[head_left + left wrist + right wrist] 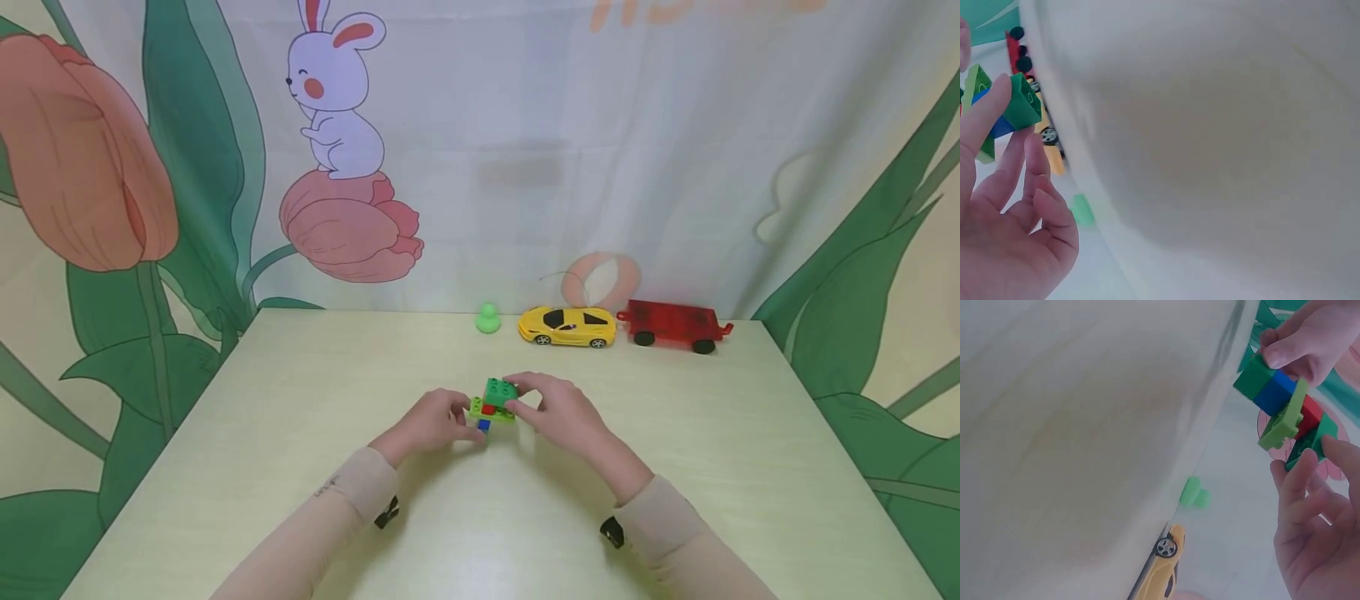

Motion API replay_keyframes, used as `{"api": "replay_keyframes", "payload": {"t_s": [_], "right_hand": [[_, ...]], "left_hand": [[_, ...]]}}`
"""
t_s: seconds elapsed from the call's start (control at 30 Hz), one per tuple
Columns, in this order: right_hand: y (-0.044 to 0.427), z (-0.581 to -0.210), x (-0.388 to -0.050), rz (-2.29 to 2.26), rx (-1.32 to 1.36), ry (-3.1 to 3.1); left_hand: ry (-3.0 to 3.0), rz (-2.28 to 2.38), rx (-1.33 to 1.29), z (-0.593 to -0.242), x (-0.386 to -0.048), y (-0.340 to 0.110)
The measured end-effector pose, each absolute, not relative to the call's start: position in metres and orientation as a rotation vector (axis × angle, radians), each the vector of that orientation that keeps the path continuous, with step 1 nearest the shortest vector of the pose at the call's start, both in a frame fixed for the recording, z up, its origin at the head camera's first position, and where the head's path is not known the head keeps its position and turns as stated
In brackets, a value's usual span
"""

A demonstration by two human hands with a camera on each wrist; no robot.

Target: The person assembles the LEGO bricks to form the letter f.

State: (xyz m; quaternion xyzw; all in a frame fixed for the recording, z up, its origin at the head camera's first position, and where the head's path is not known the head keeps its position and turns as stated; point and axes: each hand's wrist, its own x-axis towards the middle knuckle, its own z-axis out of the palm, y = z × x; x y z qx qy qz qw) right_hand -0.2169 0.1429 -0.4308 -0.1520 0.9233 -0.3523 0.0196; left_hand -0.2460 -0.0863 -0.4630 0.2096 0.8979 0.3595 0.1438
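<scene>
Both hands hold a small stack of toy building bricks above the table. From the bottom up it has a green brick (1254, 378), a blue brick (1274, 392), a wider light green plate (1284, 428), a red brick (1309, 419) and another green brick (499, 390) on top. My left hand (435, 421) pinches the bottom green brick between thumb and fingers, as the left wrist view shows. At the other end, my right hand (562, 412) pinches the top green brick. The stack looks tilted in the right wrist view.
Along the table's back edge stand a light green knob-shaped toy (488, 319), a yellow toy car (567, 327) and a red toy wagon (673, 325) with black wheels. A printed curtain (480, 233) with a rabbit and tulips hangs behind the pale table (300, 375).
</scene>
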Motion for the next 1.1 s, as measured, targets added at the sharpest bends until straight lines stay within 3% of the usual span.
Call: {"api": "replay_keyframes", "payload": {"t_s": [0.37,0.73,1.1], "right_hand": [[0.16,-0.413,-0.211,-1.248,-0.39,2.813],[0.166,-0.409,-0.21,-1.314,-0.284,2.801],[0.175,-0.405,-0.216,-1.445,-0.304,2.699]], "left_hand": [[2.52,1.204,0.675,-0.44,-0.237,-0.083],[2.473,1.317,0.593,-0.43,-0.225,-0.077],[2.445,1.396,0.694,-0.428,-0.219,-0.073]]}}
